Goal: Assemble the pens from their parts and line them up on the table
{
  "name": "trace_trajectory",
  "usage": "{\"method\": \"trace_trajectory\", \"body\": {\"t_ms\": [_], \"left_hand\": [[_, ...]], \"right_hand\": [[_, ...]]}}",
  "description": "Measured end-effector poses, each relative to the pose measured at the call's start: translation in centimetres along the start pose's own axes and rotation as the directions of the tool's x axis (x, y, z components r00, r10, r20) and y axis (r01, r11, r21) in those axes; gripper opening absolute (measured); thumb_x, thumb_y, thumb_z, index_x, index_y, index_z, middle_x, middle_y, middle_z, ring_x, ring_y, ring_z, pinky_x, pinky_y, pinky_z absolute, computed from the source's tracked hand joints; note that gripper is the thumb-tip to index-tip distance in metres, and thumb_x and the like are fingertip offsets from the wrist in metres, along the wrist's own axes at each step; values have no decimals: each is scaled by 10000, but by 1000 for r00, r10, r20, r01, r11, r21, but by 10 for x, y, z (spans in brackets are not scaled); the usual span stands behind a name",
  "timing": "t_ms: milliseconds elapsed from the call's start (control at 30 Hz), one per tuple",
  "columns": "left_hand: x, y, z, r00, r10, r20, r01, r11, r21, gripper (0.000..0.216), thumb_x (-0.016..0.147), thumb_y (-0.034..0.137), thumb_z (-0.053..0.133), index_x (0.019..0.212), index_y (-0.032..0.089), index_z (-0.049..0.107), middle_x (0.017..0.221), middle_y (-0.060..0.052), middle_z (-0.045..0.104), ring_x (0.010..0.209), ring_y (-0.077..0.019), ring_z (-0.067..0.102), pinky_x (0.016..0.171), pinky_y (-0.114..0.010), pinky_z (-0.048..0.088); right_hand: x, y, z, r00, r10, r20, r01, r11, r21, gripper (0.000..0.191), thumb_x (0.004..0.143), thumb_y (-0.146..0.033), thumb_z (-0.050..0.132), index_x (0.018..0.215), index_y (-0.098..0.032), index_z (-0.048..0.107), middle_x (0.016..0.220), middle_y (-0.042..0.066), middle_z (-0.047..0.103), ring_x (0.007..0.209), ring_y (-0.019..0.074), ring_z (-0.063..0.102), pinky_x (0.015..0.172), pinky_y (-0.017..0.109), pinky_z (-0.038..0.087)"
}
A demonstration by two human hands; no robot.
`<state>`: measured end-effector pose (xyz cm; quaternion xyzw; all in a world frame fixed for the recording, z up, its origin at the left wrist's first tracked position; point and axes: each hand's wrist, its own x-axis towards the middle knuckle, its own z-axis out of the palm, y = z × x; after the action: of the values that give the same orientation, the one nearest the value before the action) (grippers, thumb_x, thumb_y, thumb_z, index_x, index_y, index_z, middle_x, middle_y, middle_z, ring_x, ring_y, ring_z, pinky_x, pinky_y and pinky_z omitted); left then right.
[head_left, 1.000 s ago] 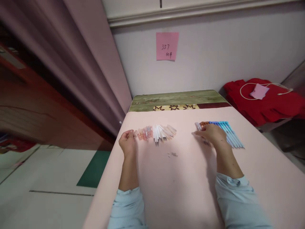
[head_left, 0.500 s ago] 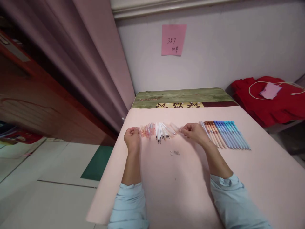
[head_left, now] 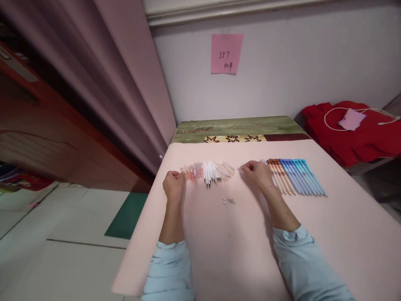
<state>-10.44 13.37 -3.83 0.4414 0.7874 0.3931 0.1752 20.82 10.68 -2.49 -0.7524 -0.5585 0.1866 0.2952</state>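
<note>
My left hand (head_left: 174, 184) is closed at the left end of the row of parts, thumb and fingertips pressed together. Beside its fingertips lies a cluster of short pink-and-orange patterned pen parts (head_left: 193, 172). White pen refills with dark tips (head_left: 210, 173) fan out in the middle. To their right are pale, see-through pen barrels (head_left: 226, 169). My right hand (head_left: 256, 172) is pinched a little to the right of these barrels, apart from them. Whatever either hand holds, if anything, is too small or hidden to make out.
Brown, blue and turquoise-topped pens (head_left: 294, 177) lie in a neat row right of my right hand. Several tiny pieces (head_left: 230, 201) lie nearer me on the pink table cover (head_left: 219, 251). Red cloth with a white cable (head_left: 351, 133) is at the right; a pink note (head_left: 227, 54) hangs on the wall.
My right hand has drawn slightly right, off the pale barrels its fingertips were at. My left hand is nearly in place, a touch lower. The view has shifted slightly.
</note>
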Motion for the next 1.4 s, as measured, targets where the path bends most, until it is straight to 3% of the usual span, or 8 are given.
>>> {"method": "trace_trajectory", "body": {"t_ms": [233,467,633,767,900,1233,1400], "left_hand": [[3,-2,3,999,10,37,-12,998,55,162,672,349,698,692,232,587,665,-45,626,664,-239,558,693,-360,406],[-11,14,3,993,98,-65,-103,990,-94,110,737,324,640,737,230,581,595,17,575,594,-182,542,652,-301,406],[-38,31,17,973,214,83,-194,962,-193,116,759,311,608,688,230,566,522,54,489,520,-143,492,585,-261,389],[-55,41,27,930,294,222,-281,956,-89,111,770,306,603,693,228,585,562,41,543,581,-154,529,599,-262,369],[-60,45,27,913,259,314,-285,958,40,129,791,311,583,687,235,571,594,24,589,624,-176,554,588,-274,335],[-67,53,21,887,189,422,-322,908,269,175,811,363,591,696,235,560,704,-35,668,728,-226,602,592,-293,320],[-69,57,18,880,161,448,-342,868,359,167,816,351,569,702,229,580,782,-46,693,764,-224,614,597,-294,340]], "right_hand": [[-11,-18,16,999,42,-11,-40,988,147,239,773,-365,532,784,-227,727,727,26,706,702,193,606,642,272,392],[-14,-23,20,1000,4,-7,-3,980,198,200,753,-360,562,744,-224,708,657,5,681,649,179,596,611,262,391],[-16,-24,24,999,-35,16,32,983,182,191,755,-363,567,717,-223,691,634,-3,665,615,161,579,575,253,366],[-18,-24,24,999,-32,41,25,985,171,178,751,-372,582,712,-226,675,644,-11,665,603,152,568,557,247,349],[-18,-25,24,997,-47,66,38,990,139,189,746,-407,612,724,-225,661,665,-16,668,625,150,567,559,245,332],[-17,-22,30,998,-46,37,42,995,87,154,755,-371,609,737,-231,671,670,-21,665,642,151,555,570,253,315],[-14,-19,31,999,-40,-12,41,993,107,246,808,-420,570,712,-224,683,640,-3,651,634,163,558,576,266,328]]}}
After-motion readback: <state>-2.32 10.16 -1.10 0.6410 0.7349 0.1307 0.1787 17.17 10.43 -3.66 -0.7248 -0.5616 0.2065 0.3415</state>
